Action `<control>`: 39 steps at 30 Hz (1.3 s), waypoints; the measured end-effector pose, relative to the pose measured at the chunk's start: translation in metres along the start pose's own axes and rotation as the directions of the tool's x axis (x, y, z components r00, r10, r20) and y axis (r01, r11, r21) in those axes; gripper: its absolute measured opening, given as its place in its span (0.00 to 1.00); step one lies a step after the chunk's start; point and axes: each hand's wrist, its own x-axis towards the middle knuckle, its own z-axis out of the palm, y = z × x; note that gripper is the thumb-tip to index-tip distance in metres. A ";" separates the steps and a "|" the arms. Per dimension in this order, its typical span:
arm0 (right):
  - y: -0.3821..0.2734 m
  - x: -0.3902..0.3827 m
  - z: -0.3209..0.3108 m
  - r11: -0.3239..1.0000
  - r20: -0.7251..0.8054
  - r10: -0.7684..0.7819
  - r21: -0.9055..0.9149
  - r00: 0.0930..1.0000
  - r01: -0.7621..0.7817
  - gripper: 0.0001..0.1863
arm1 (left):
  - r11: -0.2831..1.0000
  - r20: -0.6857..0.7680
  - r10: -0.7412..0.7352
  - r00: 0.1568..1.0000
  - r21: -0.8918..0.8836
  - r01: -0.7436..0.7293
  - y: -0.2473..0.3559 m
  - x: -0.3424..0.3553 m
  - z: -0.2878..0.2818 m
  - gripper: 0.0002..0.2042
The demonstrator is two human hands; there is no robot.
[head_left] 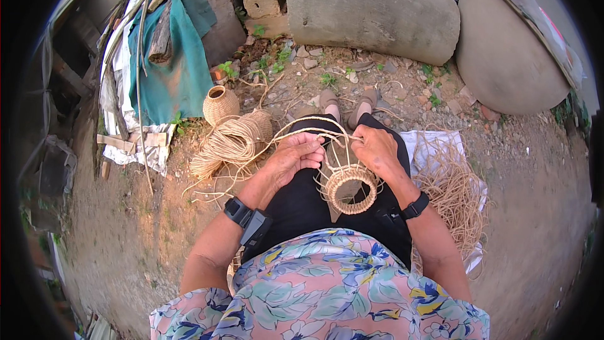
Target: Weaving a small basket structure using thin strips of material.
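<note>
A small woven basket (350, 208) sits between my thighs, its thick round rim facing up toward me. Loose strands stick out from its far side. My left hand (296, 156) is just beyond the rim on the left, thumb and fingers pinched on a tan cord (309, 119). My right hand (376, 150), at the far right of the rim, has its fingers closed on the cord too. Between the two hands the cord arches away from me in a loop. The fingertips of my right hand are partly hidden.
Left of my legs lie a coil of cord (229, 141) and a narrow-necked woven vase (221, 106). A heap of loose strands (443, 182) rests on white sheeting at right. Beyond my feet lie a concrete cylinder (374, 16) and stacked bricks (261, 5). Teal cloth (173, 79) hangs at left.
</note>
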 end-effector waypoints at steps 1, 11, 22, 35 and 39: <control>0.001 -0.001 0.000 1.000 -0.021 0.028 0.012 0.999 -0.027 0.10 | 1.000 -0.024 -0.007 1.000 0.028 0.008 -0.001 0.004 0.006 0.10; 0.020 -0.032 0.009 0.964 -0.175 0.166 0.238 0.970 -0.122 0.08 | 0.664 -0.003 0.342 0.940 0.709 -0.239 -0.014 0.035 0.030 0.08; 0.040 -0.042 0.014 0.907 -0.120 0.248 0.378 0.961 -0.187 0.09 | 0.551 -0.031 0.267 0.963 0.825 -0.126 0.003 0.027 0.044 0.12; 0.041 -0.039 0.010 0.910 -0.084 0.252 0.360 0.964 -0.207 0.11 | 0.860 -0.142 0.158 0.977 0.506 -0.065 -0.005 -0.012 -0.006 0.07; 0.048 -0.043 0.008 0.881 -0.081 0.290 0.412 0.954 -0.233 0.09 | 0.994 -0.084 -0.061 0.995 0.091 0.069 0.006 -0.008 0.008 0.07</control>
